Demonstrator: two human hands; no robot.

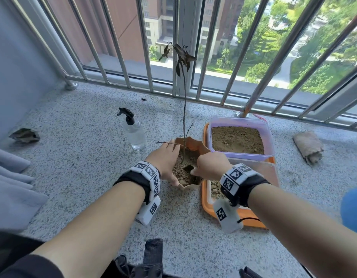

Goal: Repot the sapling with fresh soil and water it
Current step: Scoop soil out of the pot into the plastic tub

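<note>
Sapling (184, 109) stands in the terracotta pot (193, 144) at the middle of the stone ledge (83, 157), its thin stem running straight up — long axis vertical, dark drooping leaves at the top toward the railing (145, 57). Going from the left: the spray bottle (133, 133) waits upright near the pot, untouched. My left hand (165, 161) cups the pot's near-left rim, fingers curved around it. My right hand (210, 165) dips into the soil (179, 173) beside a dark hollow; whether its fingers hold any earth I cannot tell. To the right sits the clear tub (239, 121) of fresh soil on an orange tray (205, 205). I judge I'm filling and firming — next, more soil around the stem, keeping it upright, then watering.
</note>
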